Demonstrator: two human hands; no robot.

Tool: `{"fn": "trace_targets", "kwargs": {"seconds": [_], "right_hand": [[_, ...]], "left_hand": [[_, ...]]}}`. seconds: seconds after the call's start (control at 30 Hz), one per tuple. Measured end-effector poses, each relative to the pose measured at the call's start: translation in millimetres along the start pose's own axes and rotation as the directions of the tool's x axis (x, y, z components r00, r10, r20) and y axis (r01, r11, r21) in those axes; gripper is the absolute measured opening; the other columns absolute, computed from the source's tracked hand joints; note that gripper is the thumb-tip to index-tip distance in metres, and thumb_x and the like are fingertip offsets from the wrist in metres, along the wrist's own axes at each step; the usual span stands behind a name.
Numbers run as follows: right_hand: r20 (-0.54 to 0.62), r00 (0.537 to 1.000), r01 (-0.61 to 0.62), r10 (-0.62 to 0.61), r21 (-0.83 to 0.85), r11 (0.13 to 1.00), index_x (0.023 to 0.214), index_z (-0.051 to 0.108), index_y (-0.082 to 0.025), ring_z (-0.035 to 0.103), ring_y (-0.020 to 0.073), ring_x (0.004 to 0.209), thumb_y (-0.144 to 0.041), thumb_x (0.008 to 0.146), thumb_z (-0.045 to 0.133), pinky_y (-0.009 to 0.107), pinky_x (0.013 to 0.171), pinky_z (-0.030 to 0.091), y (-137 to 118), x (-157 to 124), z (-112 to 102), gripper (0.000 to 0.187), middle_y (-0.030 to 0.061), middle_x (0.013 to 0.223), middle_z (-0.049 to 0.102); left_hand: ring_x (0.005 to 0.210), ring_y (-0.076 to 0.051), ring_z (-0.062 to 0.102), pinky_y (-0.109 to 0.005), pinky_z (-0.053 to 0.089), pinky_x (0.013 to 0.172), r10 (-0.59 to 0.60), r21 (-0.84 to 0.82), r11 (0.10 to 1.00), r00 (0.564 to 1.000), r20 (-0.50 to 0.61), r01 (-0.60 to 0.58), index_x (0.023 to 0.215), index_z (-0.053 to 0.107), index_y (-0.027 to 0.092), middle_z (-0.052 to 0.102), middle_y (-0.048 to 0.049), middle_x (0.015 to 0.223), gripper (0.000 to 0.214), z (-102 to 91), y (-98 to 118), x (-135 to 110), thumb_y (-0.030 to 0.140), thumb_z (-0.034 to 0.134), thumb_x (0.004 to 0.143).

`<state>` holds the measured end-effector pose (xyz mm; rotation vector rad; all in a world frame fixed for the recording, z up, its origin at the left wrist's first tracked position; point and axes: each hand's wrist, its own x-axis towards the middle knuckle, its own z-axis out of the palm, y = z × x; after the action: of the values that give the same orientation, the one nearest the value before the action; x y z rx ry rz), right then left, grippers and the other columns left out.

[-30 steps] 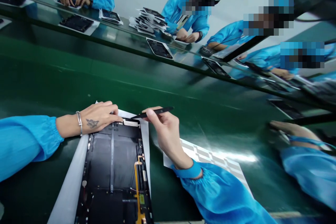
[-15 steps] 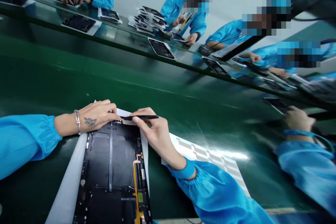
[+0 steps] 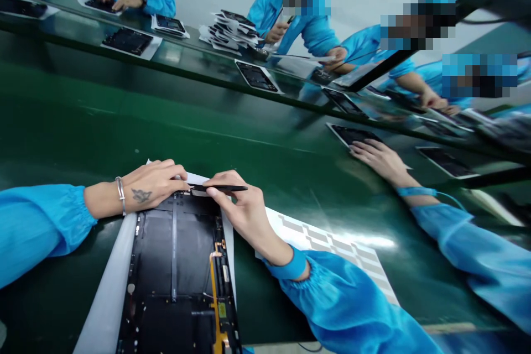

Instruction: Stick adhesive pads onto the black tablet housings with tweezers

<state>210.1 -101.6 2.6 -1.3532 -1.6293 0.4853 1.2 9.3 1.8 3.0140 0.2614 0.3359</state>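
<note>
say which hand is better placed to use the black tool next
Probably the right hand: it grips the black tool, tip near the far edge of the open device; the left hand rests at that edge.

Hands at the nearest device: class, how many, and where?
2: left hand at the upper left of the device; right hand, holding a slim black tool, near its upper right. Its near end is out of frame.
</note>
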Motion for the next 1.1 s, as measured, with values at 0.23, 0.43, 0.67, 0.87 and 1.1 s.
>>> {"fn": "trace_targets", "kwargs": {"seconds": [0.23,0.43,0.67,0.87,1.1], "right_hand": [[-0.096,0.963,-0.239,0.251,0.12,0.964,0.078,0.073,-0.022,0.066,0.0215,0.076,-0.054,0.087,0.064,0.031,0.065,0.051,6,-5,-17,0.035,0.0049,0.08,0.072],[-0.072,0.952,-0.289,0.298,0.113,0.951,0.082,0.073,-0.022,0.067,0.0225,0.078,-0.052,0.089,0.063,0.036,0.073,0.053,16,-14,-28,0.033,0.005,0.081,0.072],[0.131,0.93,0.364,-0.344,-0.186,0.913,0.102,0.074,-0.025,0.064,0.0243,0.087,-0.026,0.095,0.062,0.042,0.08,0.055,3,-20,-26,0.014,0.0065,0.088,0.075],[0.24,0.838,0.545,-0.49,-0.354,0.76,0.113,0.067,-0.02,0.064,0.0238,0.089,-0.016,0.096,0.058,0.04,0.078,0.059,-1,-23,-25,0.019,0.0078,0.086,0.073],[0.226,0.825,0.565,-0.519,-0.361,0.741,0.11,0.064,-0.015,0.064,0.0232,0.087,-0.01,0.094,0.06,0.04,0.081,0.061,-4,-23,-25,0.017,0.0096,0.084,0.071]], "left_hand": [[0.085,-0.019,0.054,-0.03,0.045,0.073,0.033,0.071,0.997,0.998,0.05,-0.037,0.103,0.064,0.014,0.066,-0.0083,0.101,0.022,-1.0,1,8,0.005,0.047,0.093],[0.087,-0.018,0.054,-0.028,0.045,0.074,0.048,-0.016,0.999,0.999,0.023,-0.047,0.118,0.064,0.02,0.066,-0.0069,0.108,0.034,-0.6,-2,5,0.004,0.044,0.095],[0.092,-0.018,0.055,-0.028,0.047,0.078,0.04,-0.082,0.996,0.999,0.004,-0.039,0.114,0.067,0.018,0.066,-0.0081,0.11,0.031,-2.6,-1,5,0.005,0.044,0.097],[0.089,-0.019,0.055,-0.028,0.047,0.075,0.047,-0.09,0.995,0.999,-0.02,-0.048,0.112,0.069,0.017,0.065,-0.0077,0.107,0.03,1.4,-2,6,0.005,0.048,0.095],[0.089,-0.018,0.053,-0.027,0.047,0.076,0.051,-0.082,0.995,0.998,-0.024,-0.053,0.115,0.068,0.018,0.065,-0.0072,0.107,0.031,3.0,-3,6,0.006,0.047,0.097]]}}
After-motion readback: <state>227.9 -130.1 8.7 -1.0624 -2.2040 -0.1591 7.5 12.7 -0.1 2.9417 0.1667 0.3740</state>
